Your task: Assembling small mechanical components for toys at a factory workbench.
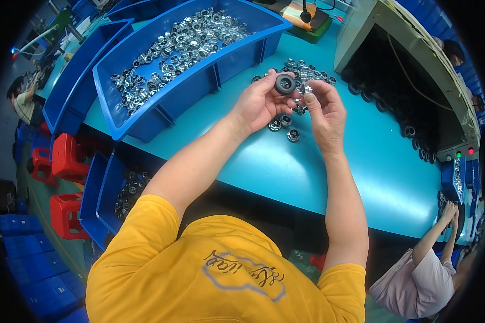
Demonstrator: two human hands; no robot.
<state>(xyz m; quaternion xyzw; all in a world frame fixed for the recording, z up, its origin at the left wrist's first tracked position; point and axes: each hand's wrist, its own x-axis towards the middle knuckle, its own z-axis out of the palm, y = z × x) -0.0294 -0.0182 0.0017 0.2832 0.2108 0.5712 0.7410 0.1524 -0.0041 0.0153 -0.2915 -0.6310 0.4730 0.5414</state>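
Note:
Over the turquoise table (264,172) my two hands are close together. My left hand (256,105) grips a small black wheel (284,84) with a dark hub, its round face showing. Between thumb and fingers of my right hand (327,110) is a shiny chrome hub (305,89), just right of the wheel. Loose chrome hubs (292,135) lie on the table below my hands, and a pile of more hubs (312,74) sits behind them, partly hidden by my fingers.
A large blue bin (191,89) full of chrome hubs stands at the left. At the right, black wheels (380,102) line the opening of a beige machine housing (355,40). A co-worker's hands (448,212) are at the far right. Red stools (67,215) stand on the left floor.

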